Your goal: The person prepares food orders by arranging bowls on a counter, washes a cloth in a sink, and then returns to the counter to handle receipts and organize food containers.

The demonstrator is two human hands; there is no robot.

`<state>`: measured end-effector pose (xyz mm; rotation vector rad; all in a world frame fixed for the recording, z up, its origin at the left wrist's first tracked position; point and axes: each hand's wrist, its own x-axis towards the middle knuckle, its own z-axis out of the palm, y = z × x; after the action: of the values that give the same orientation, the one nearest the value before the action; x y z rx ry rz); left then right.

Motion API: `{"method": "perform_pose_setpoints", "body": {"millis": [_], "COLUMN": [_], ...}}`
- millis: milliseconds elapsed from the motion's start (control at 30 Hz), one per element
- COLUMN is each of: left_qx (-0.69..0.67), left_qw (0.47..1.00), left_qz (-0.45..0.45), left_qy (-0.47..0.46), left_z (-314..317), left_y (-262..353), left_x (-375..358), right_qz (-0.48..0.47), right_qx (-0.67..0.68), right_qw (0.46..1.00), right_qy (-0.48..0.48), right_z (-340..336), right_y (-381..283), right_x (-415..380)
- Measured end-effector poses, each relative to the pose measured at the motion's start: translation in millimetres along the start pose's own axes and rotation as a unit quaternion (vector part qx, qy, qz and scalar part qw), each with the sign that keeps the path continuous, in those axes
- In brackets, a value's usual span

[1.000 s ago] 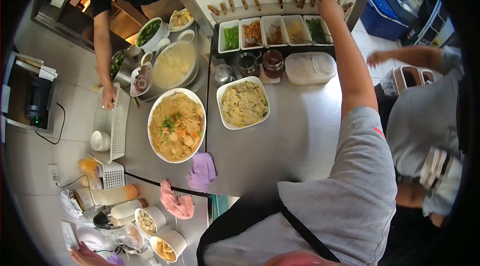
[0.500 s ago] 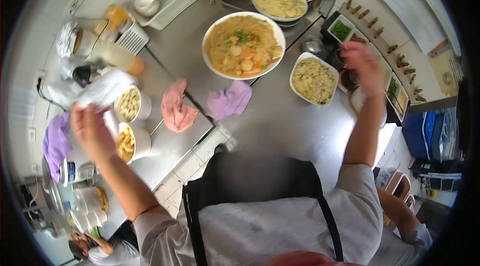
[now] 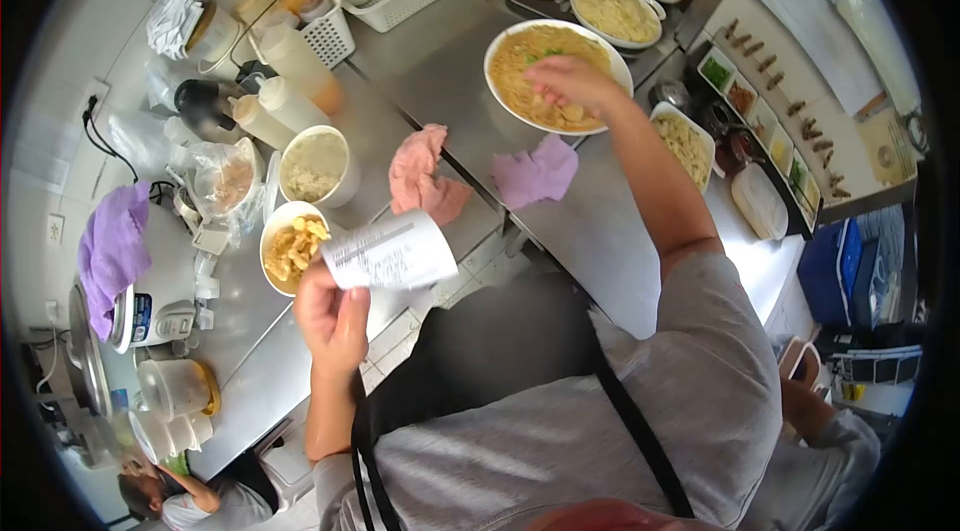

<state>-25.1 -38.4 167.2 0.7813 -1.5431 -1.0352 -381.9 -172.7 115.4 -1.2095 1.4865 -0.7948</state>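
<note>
In my left hand [image 3: 338, 331] a printed paper receipt [image 3: 392, 253] is pinched, held up in front of the tub of yellow food pieces [image 3: 297, 243]. A second white tub [image 3: 349, 179] with pale chopped food stands just behind that one. My right hand [image 3: 580, 83] hovers over a large white bowl [image 3: 493, 91] of orange noodle-like food, its fingers drawn together. Whatever is between those fingertips, if anything, is too small to make out. Bits of green garnish show on the food beside them. A dish of fried rice [image 3: 684, 141] lies under my right forearm.
A pink cloth [image 3: 425, 176] and a purple cloth [image 3: 535, 171] lie on the steel counter. Garnish containers [image 3: 760, 121] line the right wall. Squeeze bottles [image 3: 290, 103] stand at left. Further bowls [image 3: 617, 16] sit at the back. Another person [image 3: 215, 506] is at lower left.
My right hand has moved left from the garnish containers to above the large bowl. My left hand has brought the receipt rightward, closer to my body. The view has turned slightly.
</note>
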Motion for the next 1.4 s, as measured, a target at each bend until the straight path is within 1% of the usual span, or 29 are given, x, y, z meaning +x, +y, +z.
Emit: {"method": "perform_pose_setpoints", "body": {"millis": [33, 67, 133, 167, 233, 267, 333, 400, 433, 500, 567, 667, 733, 800, 833, 867, 900, 933, 967, 1000, 1033, 1100, 1200, 1233, 1267, 1333, 1367, 1400], "left_qx": [-0.004, 0.021, 0.056, 0.019, -0.043, -0.024, -0.003, -0.027, -0.013, -0.020, -0.029, -0.043, -0.045, -0.052, -0.054, -0.056, -0.060, -0.064, -0.083, -0.084, -0.085, -0.090, -0.092, -0.094, -0.090, -0.080, -0.081, -0.082], "left_qw": [1.000, 1.000, 0.998, 1.000, 0.998, 0.998, 0.997, 0.997, 0.997, 0.994, 0.989, 0.982, 0.979, 0.974, 0.975, 0.975, 0.975, 0.975, 0.972, 0.973, 0.975, 0.977, 0.978, 0.978, 0.978, 0.978, 0.978, 0.979], "left_qz": [-0.001, -0.010, 0.015, 0.000, -0.016, -0.005, -0.028, -0.059, -0.065, -0.107, -0.145, -0.185, -0.201, -0.221, -0.214, -0.217, -0.215, -0.213, -0.222, -0.213, -0.205, -0.193, -0.188, -0.184, -0.187, -0.193, -0.190, -0.187], "left_qy": [0.006, 0.010, -0.013, -0.015, -0.029, -0.055, -0.076, -0.046, -0.027, -0.018, -0.009, 0.010, 0.001, 0.013, -0.010, -0.014, -0.018, -0.023, -0.004, -0.008, -0.014, -0.021, -0.012, -0.018, -0.015, -0.009, -0.010, -0.010], "left_z": [-10, -21, -31, -30, -24, -24, -17, -8, -8, -6, -2, 2, -1, 1, 0, -2, -3, -4, -4, -4, -5, -5, -4, -5, -5, -4, -4, -4], "left_y": [0, -3, -6, -6, -12, -20, -33, -53, -64, -79, -87, -101, -105, -104, -105, -105, -105, -105, -103, -102, -100, -97, -94, -94, -92, -90, -90, -90], "left_x": [-4, -9, -8, -4, 14, 23, 44, 59, 62, 77, 92, 98, 99, 104, 106, 106, 107, 106, 105, 105, 106, 106, 100, 100, 98, 95, 94, 93], "right_qz": [0.013, 0.027, 0.027, 0.030, 0.018, 0.012, 0.077, 0.136, 0.120, 0.125, 0.169, 0.180, 0.166, 0.139, 0.102, 0.063, 0.020, 0.057, 0.093, 0.125, 0.119, 0.107, 0.076, 0.090, 0.032, -0.084, -0.060, -0.070], "right_qx": [0.030, 0.062, 0.065, 0.070, -0.035, -0.087, -0.131, -0.178, -0.255, -0.341, -0.365, -0.400, -0.373, -0.412, -0.508, -0.592, -0.665, -0.532, -0.385, -0.227, -0.238, -0.258, -0.347, -0.369, -0.436, -0.559, -0.550, -0.580], "right_qw": [0.999, 0.997, 0.994, 0.991, 0.985, 0.977, 0.971, 0.955, 0.933, 0.894, 0.870, 0.857, 0.852, 0.847, 0.831, 0.798, 0.747, 0.845, 0.918, 0.965, 0.963, 0.959, 0.933, 0.924, 0.898, 0.824, 0.833, 0.811], "right_qy": [0.018, 0.037, 0.084, 0.106, 0.167, 0.196, 0.183, 0.193, 0.222, 0.263, 0.286, 0.271, 0.328, 0.306, 0.202, 0.096, -0.009, -0.014, -0.017, -0.020, -0.027, -0.038, -0.052, -0.042, -0.038, -0.030, -0.010, -0.019], "right_z": [-14, -20, -30, -33, -36, -35, -38, -29, -26, -22, -19, -27, -29, -37, -47, -58, -67, -76, -81, -85, -89, -96, -103, -106, -109, -117, -116, -117], "right_y": [7, 12, 4, 4, 7, 12, 21, 15, 20, 18, 10, 15, 22, 27, 27, 27, 20, 17, 8, -3, -9, -22, -39, -41, -41, -32, -29, -28], "right_x": [25, 47, 89, 111, 167, 197, 262, 300, 320, 351, 368, 395, 400, 398, 400, 401, 394, 382, 357, 334, 317, 286, 242, 237, 231, 223, 223, 222]}}
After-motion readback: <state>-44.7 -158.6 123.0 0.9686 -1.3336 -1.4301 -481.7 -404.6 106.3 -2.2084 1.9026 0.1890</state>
